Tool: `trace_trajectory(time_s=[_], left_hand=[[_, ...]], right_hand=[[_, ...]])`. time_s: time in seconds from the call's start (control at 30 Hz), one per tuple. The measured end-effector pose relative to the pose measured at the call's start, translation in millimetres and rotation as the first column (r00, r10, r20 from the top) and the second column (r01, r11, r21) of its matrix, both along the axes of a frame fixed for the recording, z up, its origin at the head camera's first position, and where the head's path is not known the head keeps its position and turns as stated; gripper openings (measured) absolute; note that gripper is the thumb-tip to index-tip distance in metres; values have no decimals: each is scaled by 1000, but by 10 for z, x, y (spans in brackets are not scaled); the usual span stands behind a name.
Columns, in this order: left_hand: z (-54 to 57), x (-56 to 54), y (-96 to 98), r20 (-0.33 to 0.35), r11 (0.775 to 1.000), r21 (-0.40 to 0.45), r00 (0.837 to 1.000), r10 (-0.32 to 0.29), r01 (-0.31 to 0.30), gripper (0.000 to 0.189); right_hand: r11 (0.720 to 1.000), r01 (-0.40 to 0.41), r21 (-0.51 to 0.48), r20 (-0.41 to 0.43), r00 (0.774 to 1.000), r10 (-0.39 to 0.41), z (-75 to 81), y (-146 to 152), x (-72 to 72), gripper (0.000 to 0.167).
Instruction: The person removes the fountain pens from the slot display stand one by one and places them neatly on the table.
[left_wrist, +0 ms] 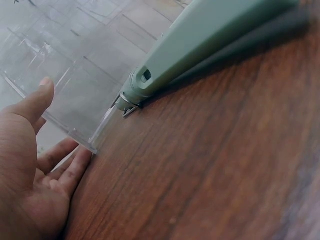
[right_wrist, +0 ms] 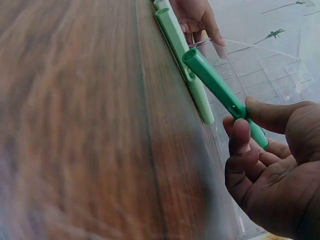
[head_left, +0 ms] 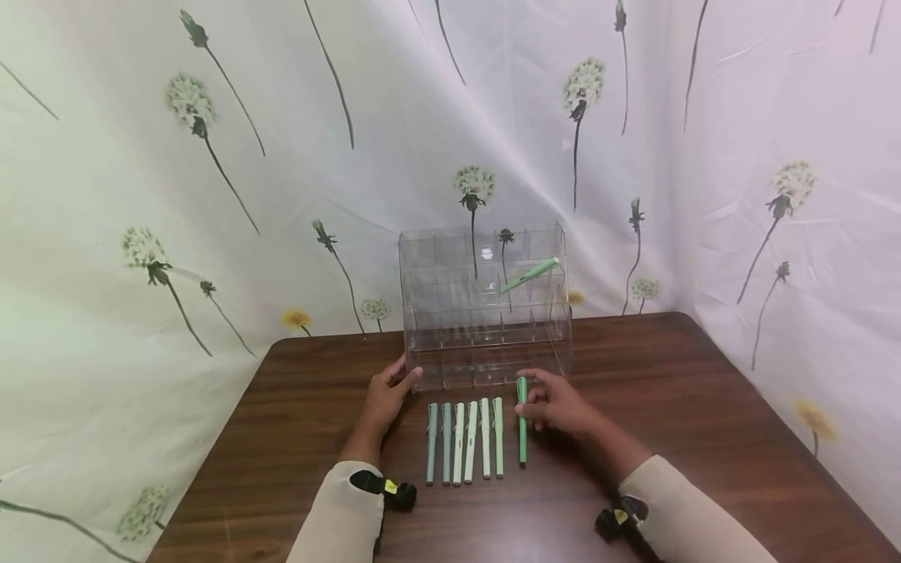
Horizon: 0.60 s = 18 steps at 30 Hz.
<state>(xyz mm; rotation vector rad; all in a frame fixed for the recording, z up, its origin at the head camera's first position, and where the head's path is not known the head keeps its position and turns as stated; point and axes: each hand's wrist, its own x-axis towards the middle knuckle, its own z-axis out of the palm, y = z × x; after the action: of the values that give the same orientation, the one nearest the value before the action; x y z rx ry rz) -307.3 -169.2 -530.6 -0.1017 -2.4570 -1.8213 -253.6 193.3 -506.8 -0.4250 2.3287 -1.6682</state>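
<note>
My right hand [head_left: 556, 403] pinches a bright green pen [head_left: 522, 438] between thumb and fingers, near its clip end. In the right wrist view the pen [right_wrist: 215, 80] is tilted, its open-looking end away from the hand. At the front left corner of a clear plastic organizer [head_left: 486, 356], my left hand [head_left: 387, 395] holds the edge, thumb on the front side and fingers round the outside. Between the hands several pens lie side by side, from grey-blue pens [head_left: 432, 446] through whitish pens [head_left: 459, 446] to a light green pen [head_left: 498, 438].
A green pen [head_left: 531, 275] lies slanted in an upper compartment of the organizer, toward its right. Thin clear dividers split its stepped tiers. Behind the brown wooden table [head_left: 317, 438] hangs a white curtain [head_left: 394, 156] printed with dandelions.
</note>
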Motion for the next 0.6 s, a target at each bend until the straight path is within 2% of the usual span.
trace_trajectory(time_s=[0.33,0.6], left_hand=[[-16,8,-28,2,1000,-23,1000,-13,13,72],[-17,-12,-20,2,1000,7,1000,-1,1,69]], right_hand=[[999,-25,20,-58,998,27,-118,-48,-9,73],[996,-62,70,-116,991,70,-173,-30,-52,72]])
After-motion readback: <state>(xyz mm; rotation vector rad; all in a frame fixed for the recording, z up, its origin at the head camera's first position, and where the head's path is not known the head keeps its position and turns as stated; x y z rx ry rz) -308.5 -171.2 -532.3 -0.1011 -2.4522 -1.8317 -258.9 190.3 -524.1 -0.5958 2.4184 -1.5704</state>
